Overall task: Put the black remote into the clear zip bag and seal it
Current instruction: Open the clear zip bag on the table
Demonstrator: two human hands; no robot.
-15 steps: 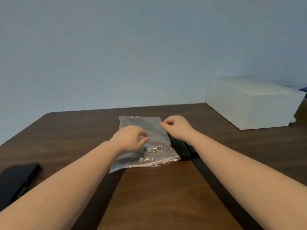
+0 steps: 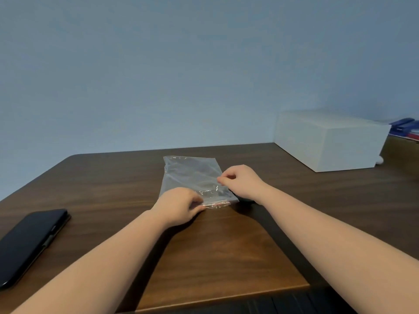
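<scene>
The clear zip bag (image 2: 192, 175) lies flat on the brown table (image 2: 108, 180), its red-lined zip edge toward me. My left hand (image 2: 181, 206) rests at the bag's near left corner, with fingertips pinched on the zip edge. At the bag's right edge, my right hand (image 2: 241, 181) pinches the plastic between thumb and forefinger. The black remote (image 2: 244, 199) shows only as a dark sliver under my right wrist, outside the bag to its right.
A black phone (image 2: 29, 243) lies near the table's left front. A white box (image 2: 328, 141) stands at the back right, with blue items (image 2: 402, 125) behind it. The table's front edge runs just below my forearms.
My left hand has slid from the top of the bag down to its near zip edge. The bag lies flatter. My right hand stays at the right edge.
</scene>
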